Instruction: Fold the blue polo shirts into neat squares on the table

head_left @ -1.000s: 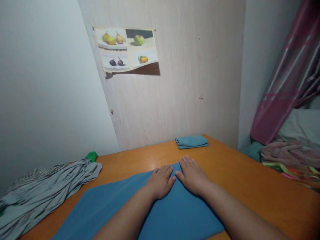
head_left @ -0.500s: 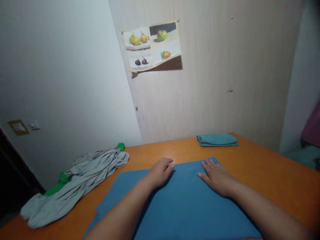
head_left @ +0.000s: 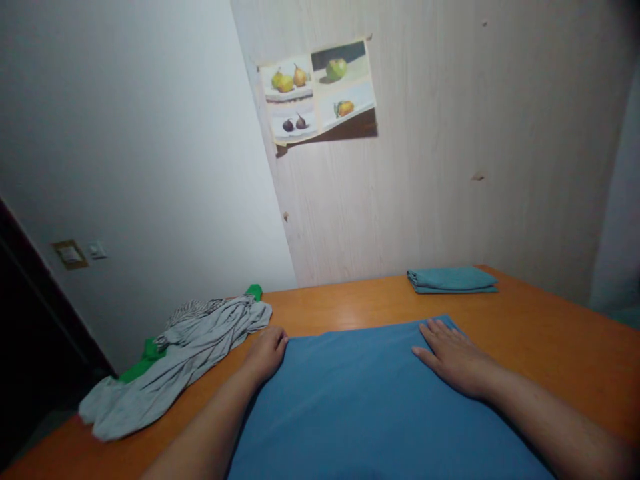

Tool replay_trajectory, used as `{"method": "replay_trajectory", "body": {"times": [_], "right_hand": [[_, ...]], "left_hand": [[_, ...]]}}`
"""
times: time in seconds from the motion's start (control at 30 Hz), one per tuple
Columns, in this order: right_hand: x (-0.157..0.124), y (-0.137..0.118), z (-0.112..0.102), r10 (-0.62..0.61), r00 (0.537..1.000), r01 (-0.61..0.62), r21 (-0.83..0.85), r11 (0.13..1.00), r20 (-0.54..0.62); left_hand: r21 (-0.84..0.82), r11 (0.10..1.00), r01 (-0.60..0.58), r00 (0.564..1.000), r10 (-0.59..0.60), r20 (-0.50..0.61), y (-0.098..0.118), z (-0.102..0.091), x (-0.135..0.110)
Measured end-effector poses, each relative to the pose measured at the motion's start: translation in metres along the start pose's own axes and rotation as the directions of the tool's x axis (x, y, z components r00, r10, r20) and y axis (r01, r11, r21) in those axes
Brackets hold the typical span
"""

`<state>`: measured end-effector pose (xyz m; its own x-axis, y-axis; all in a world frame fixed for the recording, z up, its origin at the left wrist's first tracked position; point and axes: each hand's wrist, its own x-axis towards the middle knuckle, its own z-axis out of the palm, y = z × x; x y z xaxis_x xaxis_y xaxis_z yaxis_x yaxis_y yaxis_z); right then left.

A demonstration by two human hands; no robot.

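Note:
A blue cloth [head_left: 360, 400] lies spread over the table in front of me, its near part running out of the bottom of the view. My left hand [head_left: 267, 352] is at the cloth's far left corner, fingers curled together over the edge; what the fingertips pinch is partly hidden. Near the far right corner, my right hand [head_left: 453, 357] rests flat on the cloth, palm down with the thumb apart from the fingers.
On the orange table [head_left: 340, 308], a folded teal cloth [head_left: 453, 280] lies at the back right. A crumpled grey garment [head_left: 185, 360] with a green cloth [head_left: 143, 360] beneath it lies on the left. Fruit pictures [head_left: 317, 93] hang on the wall.
My left hand has moved left from the cloth's far edge to its far left corner. My right hand stays flat on the cloth. The view has turned slightly left.

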<state>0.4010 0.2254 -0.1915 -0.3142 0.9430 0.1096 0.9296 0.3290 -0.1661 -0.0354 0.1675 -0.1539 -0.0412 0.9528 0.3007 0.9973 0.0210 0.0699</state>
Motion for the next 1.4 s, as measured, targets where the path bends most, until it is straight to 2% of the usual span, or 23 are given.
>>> {"method": "replay_trajectory", "body": {"times": [0.17, 0.37, 0.5, 0.6, 0.7, 0.8, 0.87, 0.93, 1.07, 1.23, 1.4], "right_hand": [[-0.002, -0.001, -0.004, 0.002, 1.000, -0.002, -0.026, 1.000, 0.027], [-0.002, 0.000, -0.002, -0.001, 1.000, 0.001, -0.016, 1.000, 0.015], [-0.001, 0.001, 0.000, -0.007, 1.000, 0.007, 0.004, 1.000, 0.002], [-0.001, 0.002, 0.001, -0.010, 1.000, 0.010, 0.006, 1.000, -0.003], [0.000, 0.005, 0.005, -0.013, 1.000, 0.014, 0.015, 1.000, -0.021], [0.003, 0.011, 0.012, -0.026, 0.999, 0.027, 0.028, 0.999, -0.043], [0.005, 0.016, 0.018, -0.033, 0.998, 0.034, 0.030, 0.999, -0.054], [0.007, 0.020, 0.022, -0.033, 0.998, 0.035, 0.029, 0.999, -0.062], [0.010, 0.026, 0.027, -0.042, 0.996, 0.045, 0.032, 0.998, -0.078], [0.011, 0.030, 0.030, -0.045, 0.996, 0.046, 0.018, 0.999, -0.081], [0.009, 0.031, 0.028, -0.064, 0.995, 0.065, 0.008, 0.998, -0.077]], "left_hand": [[0.100, 0.992, 0.076, 0.997, -0.073, -0.037, -0.001, 0.001, 0.005], [0.187, 0.977, 0.103, 0.994, -0.106, 0.009, -0.004, -0.005, 0.008], [0.217, 0.969, 0.122, 0.992, -0.124, 0.000, 0.006, -0.013, 0.008], [0.217, 0.965, 0.149, 0.989, -0.149, -0.020, 0.023, -0.018, 0.005], [0.141, 0.982, 0.128, 0.991, -0.130, 0.008, 0.045, -0.020, -0.007], [-0.045, 0.997, 0.069, 0.990, -0.063, 0.123, 0.063, -0.016, -0.026], [-0.079, 0.993, 0.085, 0.980, -0.069, 0.189, 0.067, -0.012, -0.037], [-0.048, 0.988, 0.144, 0.966, -0.129, 0.225, 0.062, -0.010, -0.044], [0.022, 0.969, 0.244, 0.942, -0.243, 0.231, 0.045, -0.012, -0.045], [0.023, 0.971, 0.238, 0.934, -0.236, 0.268, 0.031, -0.013, -0.043], [0.008, 0.975, 0.224, 0.941, -0.218, 0.258, 0.022, -0.006, -0.042]]}}
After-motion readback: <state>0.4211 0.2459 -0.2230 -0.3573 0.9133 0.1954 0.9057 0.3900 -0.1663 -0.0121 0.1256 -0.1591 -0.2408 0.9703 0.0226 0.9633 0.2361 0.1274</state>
